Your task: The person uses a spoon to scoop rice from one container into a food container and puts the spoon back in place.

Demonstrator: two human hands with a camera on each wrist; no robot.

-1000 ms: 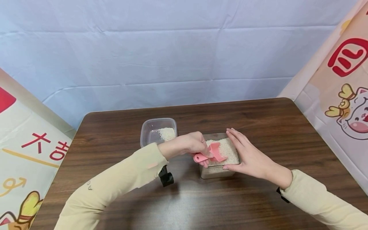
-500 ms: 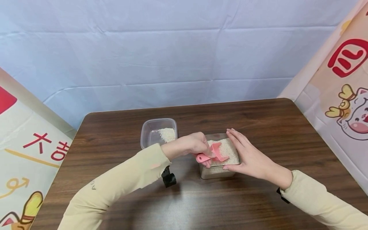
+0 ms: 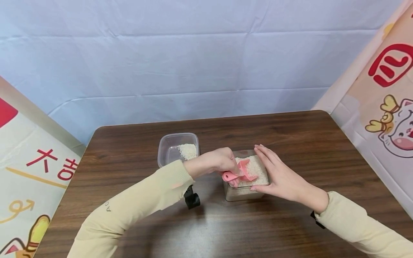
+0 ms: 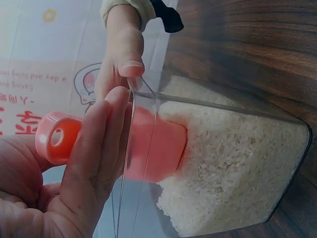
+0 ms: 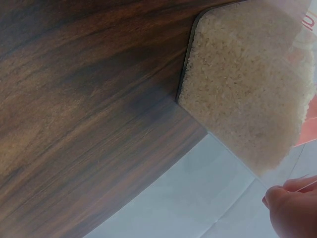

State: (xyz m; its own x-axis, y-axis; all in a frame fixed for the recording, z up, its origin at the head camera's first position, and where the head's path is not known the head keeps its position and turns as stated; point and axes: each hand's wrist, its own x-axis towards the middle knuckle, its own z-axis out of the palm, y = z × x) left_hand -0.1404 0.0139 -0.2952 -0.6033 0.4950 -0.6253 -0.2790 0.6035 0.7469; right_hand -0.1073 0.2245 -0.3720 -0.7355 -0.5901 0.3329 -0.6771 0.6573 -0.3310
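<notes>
My left hand (image 3: 222, 161) grips a pink scoop (image 3: 244, 167) by its handle. The scoop's head lies in the rice (image 3: 259, 170), inside a clear, straight-sided container (image 3: 243, 196). Seen from the left wrist, the scoop (image 4: 158, 148) shows through the transparent wall, its front edge against the heaped grains (image 4: 233, 163). My right hand (image 3: 280, 179) holds the container's right side, thumb at the near rim and fingers at the far corner. In the right wrist view, its fingertips (image 5: 294, 210) are at the container's rim.
To the left stands a shallow clear plastic tub (image 3: 166, 152) with a small pile of rice (image 3: 188, 150) on its right side. Both containers are on a dark wood table (image 3: 290, 132). A pale cloth backdrop (image 3: 193, 64) hangs behind, with printed banners (image 3: 390, 107) at the sides.
My left hand and the scoop have shifted slightly to the right within the container of rice. The right hand and both containers have stayed in place.
</notes>
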